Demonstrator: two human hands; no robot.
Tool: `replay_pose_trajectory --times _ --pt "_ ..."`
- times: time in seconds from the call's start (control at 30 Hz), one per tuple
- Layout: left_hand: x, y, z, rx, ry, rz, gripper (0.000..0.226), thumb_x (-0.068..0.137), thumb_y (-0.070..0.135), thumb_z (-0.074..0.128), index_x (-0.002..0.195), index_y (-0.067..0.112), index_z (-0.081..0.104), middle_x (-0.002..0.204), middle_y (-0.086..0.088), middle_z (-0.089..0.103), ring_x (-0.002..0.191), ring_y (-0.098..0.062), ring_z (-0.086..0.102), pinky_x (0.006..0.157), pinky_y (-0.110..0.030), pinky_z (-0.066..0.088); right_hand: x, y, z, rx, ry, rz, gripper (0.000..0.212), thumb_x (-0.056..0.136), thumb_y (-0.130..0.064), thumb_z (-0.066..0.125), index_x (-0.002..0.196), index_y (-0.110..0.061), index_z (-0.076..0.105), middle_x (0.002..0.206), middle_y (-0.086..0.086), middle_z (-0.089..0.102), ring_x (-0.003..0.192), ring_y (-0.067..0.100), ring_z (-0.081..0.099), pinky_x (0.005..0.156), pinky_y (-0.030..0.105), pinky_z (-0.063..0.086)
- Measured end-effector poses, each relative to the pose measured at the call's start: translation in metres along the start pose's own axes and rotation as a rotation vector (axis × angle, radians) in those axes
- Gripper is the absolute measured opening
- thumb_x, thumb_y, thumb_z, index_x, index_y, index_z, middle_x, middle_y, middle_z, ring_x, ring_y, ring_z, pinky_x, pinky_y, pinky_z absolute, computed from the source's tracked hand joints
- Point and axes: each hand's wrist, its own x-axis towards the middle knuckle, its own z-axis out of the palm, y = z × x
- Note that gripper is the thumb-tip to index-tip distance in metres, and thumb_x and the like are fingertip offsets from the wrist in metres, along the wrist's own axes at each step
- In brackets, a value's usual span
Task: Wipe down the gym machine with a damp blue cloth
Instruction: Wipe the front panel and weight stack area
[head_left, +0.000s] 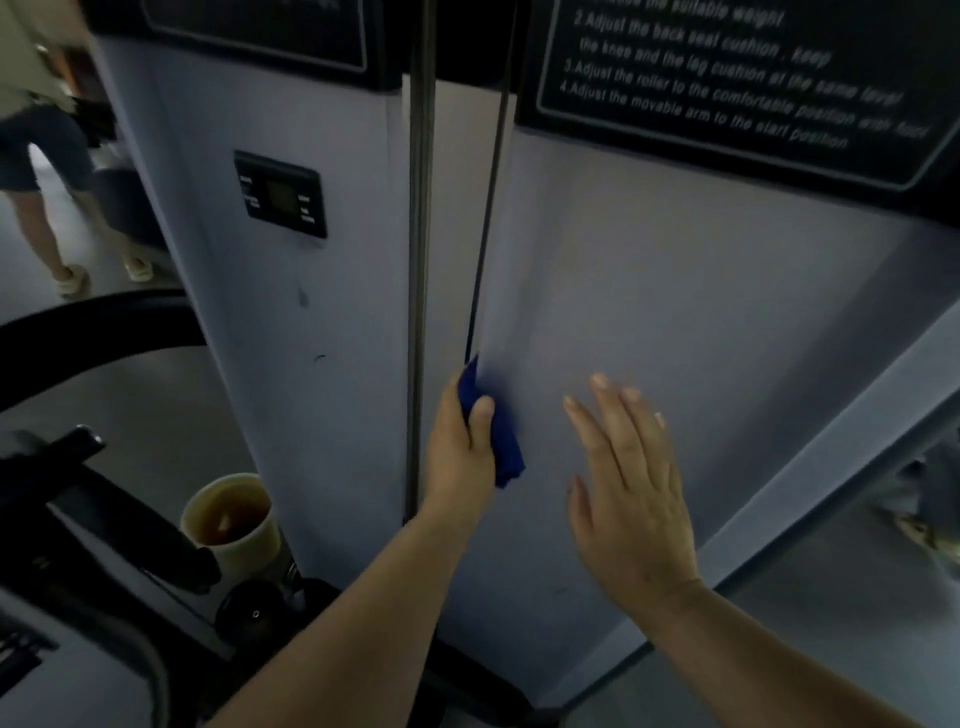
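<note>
Against the left edge of the machine's right grey panel (675, 291), the left hand (460, 457) is gripping one blue cloth (501, 441), thumb curled over it. This cloth is hanging lengthwise, its long axis running up and down beside the cable (488, 208). Just beside it, the right hand (628, 483) is lying open, fingers straight and pointing upward. One cup (234, 519) is standing at lower left.

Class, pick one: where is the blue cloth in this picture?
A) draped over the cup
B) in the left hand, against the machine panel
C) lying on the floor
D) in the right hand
B: the left hand grips the cloth at the panel edge; the right hand is open and holds nothing.
</note>
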Motion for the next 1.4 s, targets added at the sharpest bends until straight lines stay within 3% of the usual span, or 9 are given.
replay_pose_trajectory --times 0.23,0.4,0.57,0.67,0.83,1.0,1.17,1.3,1.4 --pt "0.028 0.101 0.001 0.017 0.083 0.33 0.038 0.105 0.026 0.04 0.139 0.04 0.034 0.11 0.03 0.053 0.093 0.021 0.054 0.078 -0.001 0.041 0.06 -0.006 -0.015 0.316 0.228 -0.033 0.063 0.083 0.009 0.055 0.143 -0.007 0.043 0.155 0.011 0.032 0.145 0.029 0.03 0.118 0.052 0.024" --pt "0.007 0.065 -0.004 0.14 0.074 0.013 0.015 0.104 0.032 0.044 0.114 0.04 0.049 0.106 0.006 0.068 0.095 -0.013 0.066 0.077 -0.025 0.053 0.078 -0.004 -0.03 0.376 0.164 -0.082 0.054 0.086 -0.005 0.051 0.139 -0.014 0.048 0.155 0.003 0.034 0.146 0.022 0.026 0.119 0.046 0.023" --pt "0.009 0.136 -0.034 -0.197 0.542 0.072 0.011 0.102 0.033 0.045 0.108 0.032 0.054 0.104 0.005 0.065 0.093 -0.01 0.062 0.081 -0.031 0.049 0.092 -0.008 -0.041 0.414 0.152 -0.09 0.053 0.084 -0.012 0.043 0.135 -0.019 0.053 0.152 0.0 0.04 0.142 0.02 0.031 0.115 0.034 0.015" --pt "0.033 0.161 -0.065 -0.068 0.742 0.351 0.038 0.104 0.032 0.04 0.142 0.036 0.037 0.134 0.007 0.053 0.12 -0.009 0.052 0.1 -0.031 0.041 0.105 -0.022 -0.045 0.44 0.185 -0.135 0.055 0.079 -0.007 0.049 0.133 -0.018 0.055 0.151 0.001 0.04 0.141 0.021 0.033 0.113 0.043 0.025" --pt "0.091 0.119 -0.061 0.578 0.501 0.353 0.065 0.105 0.029 0.032 0.156 0.022 -0.009 0.163 0.003 -0.015 0.15 -0.014 -0.016 0.124 -0.043 -0.001 0.13 -0.045 -0.044 0.413 0.164 -0.137 0.059 0.075 0.002 0.061 0.131 -0.017 0.057 0.149 0.003 0.043 0.141 0.022 0.032 0.117 0.038 0.019" --pt "0.133 0.136 -0.103 0.284 0.531 0.383 0.056 0.107 0.034 0.021 0.157 0.026 -0.004 0.163 0.007 -0.015 0.149 -0.009 -0.014 0.123 -0.045 -0.003 0.152 -0.074 -0.029 0.471 0.016 -0.181 0.066 0.078 0.009 0.06 0.138 -0.015 0.051 0.156 0.0 0.033 0.144 0.017 0.028 0.119 0.03 0.023" --pt "0.133 0.126 -0.108 0.268 0.518 0.486 0.054 0.108 0.028 0.023 0.157 0.024 0.001 0.164 0.005 -0.011 0.15 -0.009 -0.012 0.122 -0.036 -0.007 0.197 -0.114 -0.023 0.882 -0.167 0.352 0.061 0.103 -0.015 0.042 0.155 -0.03 0.016 0.161 -0.011 0.02 0.143 0.005 0.028 0.103 0.012 0.021" --pt "0.134 0.107 -0.121 0.306 0.417 0.611 0.051 0.107 0.027 0.026 0.152 0.034 0.004 0.163 0.012 -0.006 0.149 -0.004 -0.009 0.117 -0.015 -0.008 0.233 -0.121 -0.004 1.201 -0.283 0.739 0.044 0.107 -0.034 0.032 0.149 -0.023 0.031 0.146 -0.005 0.034 0.113 0.008 0.042 0.08 0.006 0.02" --pt "0.165 0.117 -0.165 0.29 0.45 0.563 0.053 0.108 0.024 0.029 0.154 0.033 0.004 0.163 0.01 -0.004 0.15 -0.006 -0.006 0.123 -0.03 0.0 0.229 -0.13 0.009 1.228 -0.219 0.781 0.044 0.106 -0.042 0.027 0.134 -0.019 0.051 0.122 -0.008 0.046 0.099 0.005 0.041 0.088 0.015 0.028"
